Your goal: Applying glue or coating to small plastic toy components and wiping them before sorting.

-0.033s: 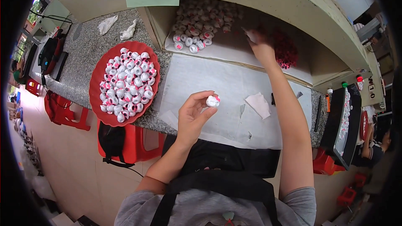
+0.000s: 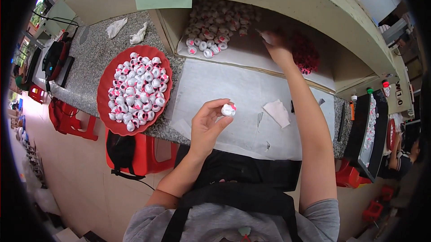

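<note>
My left hand (image 2: pixel 207 125) pinches a small rounded white piece with pink patches (image 2: pixel 229 109) between thumb and fingers, above the white sheet (image 2: pixel 193 80). My right hand (image 2: pixel 278 44) reaches into the shaded shelf, beside a heap of small dark pink pieces (image 2: pixel 306 56). Its fingers are dim and blurred; a pale thing (image 2: pixel 267 37) shows at their tips, too unclear to name. To my left, a red scalloped dish (image 2: pixel 102 94) is heaped with similar white-and-pink pieces (image 2: pixel 137 91). More of them (image 2: pixel 208 44) lie piled at the shelf's left.
A folded white cloth (image 2: pixel 277 113) lies on the sheet. Crumpled tissues (image 2: pixel 116 27) rest on the speckled counter (image 2: pixel 90 69). The shelf's upper edge (image 2: pixel 269 6) arches over my right hand. Red stools (image 2: pixel 155 156) stand below, and another person (image 2: pixel 402 156) sits at the far right.
Hardly anything differs. The whole view has shifted very slightly, and both hands keep nearly the same places.
</note>
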A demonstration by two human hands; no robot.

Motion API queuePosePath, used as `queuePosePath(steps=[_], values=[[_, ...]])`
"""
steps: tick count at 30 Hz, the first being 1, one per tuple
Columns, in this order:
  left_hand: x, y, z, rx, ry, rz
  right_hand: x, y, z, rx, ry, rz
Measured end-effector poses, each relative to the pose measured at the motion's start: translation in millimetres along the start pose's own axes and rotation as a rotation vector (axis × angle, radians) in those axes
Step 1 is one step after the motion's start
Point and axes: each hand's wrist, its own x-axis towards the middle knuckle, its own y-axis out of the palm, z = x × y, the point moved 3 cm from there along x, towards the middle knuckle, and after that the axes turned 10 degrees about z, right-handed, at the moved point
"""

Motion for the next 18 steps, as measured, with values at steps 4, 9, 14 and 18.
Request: queuePosePath(steps=[4,9,14,18], values=[[-5.6,-1.9,-6.2,0.063,0.009,-0.016,20.1,23.1,-4.9,-0.108,0.008,0.384],[-8.0,-8.6,-9.2,0.075,0.017,-0.049,9.7,8.6,16.7,-0.117,-0.002,0.479],[-7.1,-10.6,-4.7,0.009,0.0,-0.053,-25.3,-38.0,49.6,0.295,0.067,0.361],[4.1,4.2,2.8,-0.071,-0.026,-0.023,-74.9,-81.7,94.6,0.771,0.239,0.314]])
